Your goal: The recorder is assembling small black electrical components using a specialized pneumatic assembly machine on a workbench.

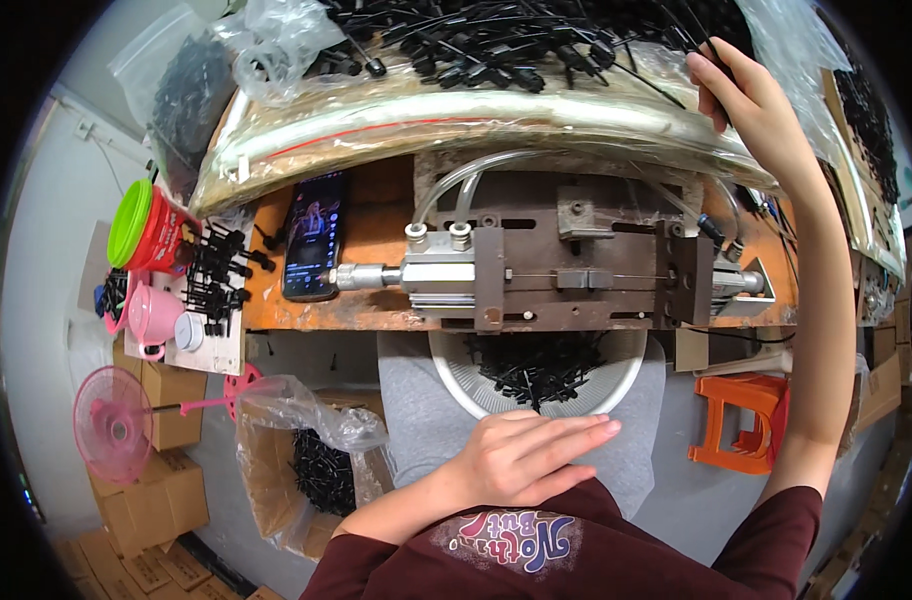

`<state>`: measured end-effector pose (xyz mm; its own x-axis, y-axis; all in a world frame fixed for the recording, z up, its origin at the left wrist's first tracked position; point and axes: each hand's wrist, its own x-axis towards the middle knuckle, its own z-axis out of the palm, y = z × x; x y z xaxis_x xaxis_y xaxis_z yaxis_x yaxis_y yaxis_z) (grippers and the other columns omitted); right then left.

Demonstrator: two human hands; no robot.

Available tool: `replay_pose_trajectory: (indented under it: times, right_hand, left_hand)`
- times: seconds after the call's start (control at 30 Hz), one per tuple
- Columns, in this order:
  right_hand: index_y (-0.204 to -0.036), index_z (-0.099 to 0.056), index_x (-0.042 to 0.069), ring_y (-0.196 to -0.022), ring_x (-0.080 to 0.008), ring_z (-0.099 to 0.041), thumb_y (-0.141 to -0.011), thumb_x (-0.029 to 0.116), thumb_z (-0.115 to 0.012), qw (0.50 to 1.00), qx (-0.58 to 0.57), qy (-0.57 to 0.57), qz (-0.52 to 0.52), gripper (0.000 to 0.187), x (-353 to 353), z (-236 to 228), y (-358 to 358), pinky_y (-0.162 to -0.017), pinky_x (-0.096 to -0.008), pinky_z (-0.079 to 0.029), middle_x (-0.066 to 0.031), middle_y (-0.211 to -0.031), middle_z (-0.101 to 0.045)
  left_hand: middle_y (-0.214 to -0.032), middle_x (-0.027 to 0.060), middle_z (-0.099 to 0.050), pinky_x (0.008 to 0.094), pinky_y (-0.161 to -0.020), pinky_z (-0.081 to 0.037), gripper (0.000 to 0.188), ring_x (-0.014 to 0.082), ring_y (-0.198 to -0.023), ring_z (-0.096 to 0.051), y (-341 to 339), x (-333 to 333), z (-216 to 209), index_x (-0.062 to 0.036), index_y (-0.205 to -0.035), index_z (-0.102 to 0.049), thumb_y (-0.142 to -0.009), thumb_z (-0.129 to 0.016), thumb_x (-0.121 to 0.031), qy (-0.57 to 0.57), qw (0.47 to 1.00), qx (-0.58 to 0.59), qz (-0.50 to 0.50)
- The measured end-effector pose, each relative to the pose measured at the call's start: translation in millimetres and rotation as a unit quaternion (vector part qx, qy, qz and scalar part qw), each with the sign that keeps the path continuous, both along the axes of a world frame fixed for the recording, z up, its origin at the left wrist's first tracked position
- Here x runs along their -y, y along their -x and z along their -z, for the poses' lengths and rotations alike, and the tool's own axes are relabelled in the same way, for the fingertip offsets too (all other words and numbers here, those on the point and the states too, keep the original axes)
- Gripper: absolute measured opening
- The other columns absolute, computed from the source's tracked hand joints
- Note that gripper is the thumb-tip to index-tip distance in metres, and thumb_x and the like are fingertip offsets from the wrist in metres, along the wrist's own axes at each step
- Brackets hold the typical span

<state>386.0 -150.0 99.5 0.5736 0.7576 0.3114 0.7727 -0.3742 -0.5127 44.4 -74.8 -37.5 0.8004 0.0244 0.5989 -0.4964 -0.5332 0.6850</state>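
My right hand (pixel 751 105) reaches to the far right of the bench, at the edge of a heap of black plastic parts with thin stems (pixel 496 45). Its thumb and fingers are closed on a slim black stemmed part. My left hand (pixel 536 455) is held in front of my chest, palm down, fingers stretched out, with nothing in it. Just beyond it, a white basket (pixel 456 378) on my lap contains many short black parts (pixel 541 370). Between the hands stands a metal clamping fixture (pixel 576 290) with air cylinders and clear hoses.
A phone (pixel 314 240) with a lit screen lies left of the fixture. Farther left are a red and green tub (pixel 156 230), a pink mug (pixel 158 315) and a pink fan (pixel 114 424). An orange stool (pixel 716 415) and a plastic-lined carton (pixel 276 480) stand below the bench.
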Motion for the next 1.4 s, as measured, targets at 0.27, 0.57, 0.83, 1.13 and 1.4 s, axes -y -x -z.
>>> replay_pose_trajectory:
  times: [0.27,0.57,0.83,1.13,1.4]
  right_hand:
    - [-0.088,-0.060,0.004,-0.066,-0.0050,-0.052,-0.096,0.026,-0.054,0.965,-0.238,-0.084,-0.066,0.024,18.1,7.6,91.0,-0.062,-0.0212,-0.042,0.0011,-0.070,-0.058]
    - [-0.089,-0.060,0.003,-0.073,-0.0262,-0.053,-0.065,0.005,-0.072,0.971,0.015,0.007,-0.238,0.027,50.1,59.3,172.1,-0.062,-0.0372,-0.045,-0.0071,-0.078,-0.054]
    - [-0.085,-0.055,-0.001,-0.074,-0.0191,-0.052,-0.095,0.007,-0.047,0.981,-0.032,-0.189,0.003,0.015,66.4,75.9,174.6,-0.067,-0.0279,-0.042,-0.0096,-0.082,-0.055]
    - [-0.099,-0.053,0.001,-0.059,-0.0053,-0.043,-0.099,0.018,-0.046,0.877,-0.383,-0.282,0.074,0.018,68.9,78.3,208.9,-0.053,-0.0187,-0.034,-0.0030,-0.071,-0.055]
    - [-0.083,-0.055,0.002,-0.074,-0.0126,-0.045,-0.097,0.020,-0.046,0.898,-0.334,-0.279,0.067,0.025,77.8,97.1,209.4,-0.068,-0.0259,-0.035,-0.0071,-0.084,-0.051]
  left_hand:
    - [-0.106,0.0206,-0.066,0.0259,-0.066,-0.055,0.040,0.0169,-0.073,-0.067,-33.9,-12.0,-36.4,0.0081,-0.118,-0.058,-0.079,-0.067,0.006,0.078,0.990,0.045,-0.104]
    - [-0.096,0.0158,-0.063,0.0273,-0.062,-0.057,0.022,0.0187,-0.074,-0.068,-27.6,-23.7,-45.2,0.0107,-0.103,-0.064,-0.081,-0.063,0.012,0.493,0.842,-0.218,0.025]
    - [-0.094,0.0104,-0.065,0.0233,-0.064,-0.054,0.034,0.0138,-0.070,-0.063,-19.2,-22.2,-42.5,0.0001,-0.096,-0.072,-0.064,-0.084,-0.005,0.217,0.969,-0.108,-0.051]
    - [-0.115,0.0140,-0.066,0.0313,-0.069,-0.054,0.028,0.0221,-0.080,-0.066,-47.3,-9.1,-6.4,-0.0009,-0.089,-0.070,-0.064,-0.079,-0.009,-0.169,0.963,-0.010,-0.210]
    - [-0.112,0.0108,-0.068,0.0276,-0.062,-0.050,0.026,0.0173,-0.064,-0.063,-58.4,-8.9,-9.4,-0.0028,-0.090,-0.069,-0.068,-0.078,-0.012,-0.224,0.946,-0.026,-0.232]
